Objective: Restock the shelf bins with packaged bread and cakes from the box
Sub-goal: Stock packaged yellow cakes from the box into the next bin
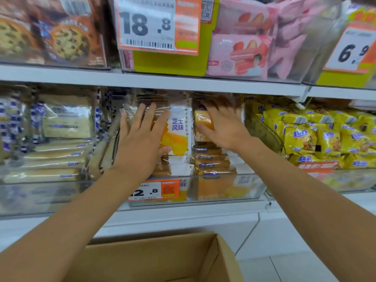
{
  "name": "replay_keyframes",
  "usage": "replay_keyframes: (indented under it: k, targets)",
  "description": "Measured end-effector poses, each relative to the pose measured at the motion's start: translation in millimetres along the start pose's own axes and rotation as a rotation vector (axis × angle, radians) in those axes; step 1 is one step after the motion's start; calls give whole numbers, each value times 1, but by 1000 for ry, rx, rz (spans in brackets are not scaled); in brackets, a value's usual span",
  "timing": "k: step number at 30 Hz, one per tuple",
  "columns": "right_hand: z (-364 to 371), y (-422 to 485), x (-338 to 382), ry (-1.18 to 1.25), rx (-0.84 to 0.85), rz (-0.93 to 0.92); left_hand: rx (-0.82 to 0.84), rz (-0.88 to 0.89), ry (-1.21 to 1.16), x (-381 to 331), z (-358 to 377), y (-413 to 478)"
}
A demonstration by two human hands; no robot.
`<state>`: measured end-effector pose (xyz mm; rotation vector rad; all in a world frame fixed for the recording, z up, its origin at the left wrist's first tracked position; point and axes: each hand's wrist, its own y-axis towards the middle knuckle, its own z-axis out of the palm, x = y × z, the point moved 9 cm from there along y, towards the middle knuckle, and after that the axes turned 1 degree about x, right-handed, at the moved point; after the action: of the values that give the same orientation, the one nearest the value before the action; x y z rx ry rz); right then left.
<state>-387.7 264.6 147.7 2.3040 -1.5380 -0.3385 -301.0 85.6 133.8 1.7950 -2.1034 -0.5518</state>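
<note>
A clear shelf bin (pixel 213 188) in the middle shelf holds stacked cake packs. My left hand (pixel 140 137) lies flat with straight fingers against an upright white and yellow cake pack (pixel 180 129), thumb under its lower edge. My right hand (pixel 221 123) reaches into the bin's right half and its fingers curl over an orange bread pack (pixel 203 119) atop the stack. A brown cardboard box (pixel 158 259) stands open below, at the bottom centre; its inside is mostly out of view.
A bin of flat pale cake packs (pixel 61 139) sits to the left, and a bin of yellow snack bags (pixel 325 135) to the right. Cookie boxes (pixel 53 31) and pink cake packs (pixel 242 51) fill the shelf above. A price tag (pixel 154 191) hangs on the middle bin's front.
</note>
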Motion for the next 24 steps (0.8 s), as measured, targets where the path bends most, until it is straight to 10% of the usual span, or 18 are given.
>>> replay_keyframes:
  k: [13,24]
  targets:
    - [-41,-127,78,227,-316,9,-188,-81,-236,8,-52,-93]
    - [215,-340,166,295,880,158,780,-584,-489,100,171,-387]
